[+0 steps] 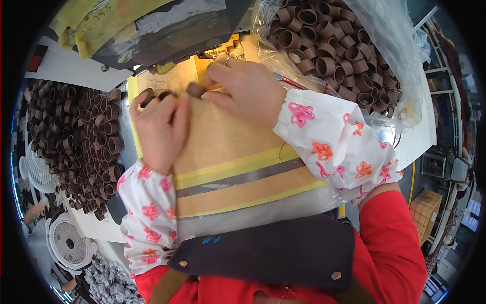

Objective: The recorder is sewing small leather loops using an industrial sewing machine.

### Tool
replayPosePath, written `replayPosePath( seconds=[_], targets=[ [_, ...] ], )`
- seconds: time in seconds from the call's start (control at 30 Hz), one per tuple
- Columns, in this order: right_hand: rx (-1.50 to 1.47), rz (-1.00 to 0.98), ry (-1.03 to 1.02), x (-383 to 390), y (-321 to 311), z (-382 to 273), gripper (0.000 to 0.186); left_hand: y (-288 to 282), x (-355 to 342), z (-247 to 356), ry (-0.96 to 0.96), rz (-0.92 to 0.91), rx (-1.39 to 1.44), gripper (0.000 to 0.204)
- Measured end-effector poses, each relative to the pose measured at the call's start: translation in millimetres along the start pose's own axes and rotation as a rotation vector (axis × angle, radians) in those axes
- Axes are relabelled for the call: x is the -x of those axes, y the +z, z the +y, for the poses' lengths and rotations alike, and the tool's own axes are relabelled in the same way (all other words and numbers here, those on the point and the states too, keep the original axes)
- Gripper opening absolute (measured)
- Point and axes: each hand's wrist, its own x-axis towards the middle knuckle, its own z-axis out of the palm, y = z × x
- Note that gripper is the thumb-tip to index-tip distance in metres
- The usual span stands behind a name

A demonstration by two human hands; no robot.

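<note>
Since the small brown ring (195,90) is pinned only near the fingertips at 11 o'clock, it could be dropped or knocked askew; a loose pinch or a hurried tug would be the likely cause. Dark threads (169,81) are seen by the left fingers and could be snagged. Fingers could also be nicked if they are brought too near the lit part of the machine (172,30), set at 11 o'clock.

Left hand (159,129), 10 o'clock: back turned up, fingers curled by dark ring pieces (148,98), forearm brought in from 8 o'clock. Blurred; whether its grip is clenched cannot be told. Right hand (248,88), 12 o'clock: index arched, thumb tip placed at the brown ring, forearm angled in from 3 o'clock. Whether the ring is grasped or merely touched cannot be told.

Both hands are held above the tan worktop (217,137). More rings are piled (91,137) at 9 o'clock and bagged in clear plastic (374,25) at 1 o'clock.
</note>
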Motion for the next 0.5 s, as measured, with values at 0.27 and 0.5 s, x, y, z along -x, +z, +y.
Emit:
replayPosePath(
  seconds=[0.27, 0.5],
  targets=[
    [0.607, 0.108, -0.090, -12, -90, 55, 0.019, -46, 13, -43, -0.242, -0.140, 0.075, 0.008],
    [0.542, 0.027, 0.006, -11, -92, 69, 0.010, 4, -21, 28, 0.053, -0.039, 0.088, 0.031]
  ],
)
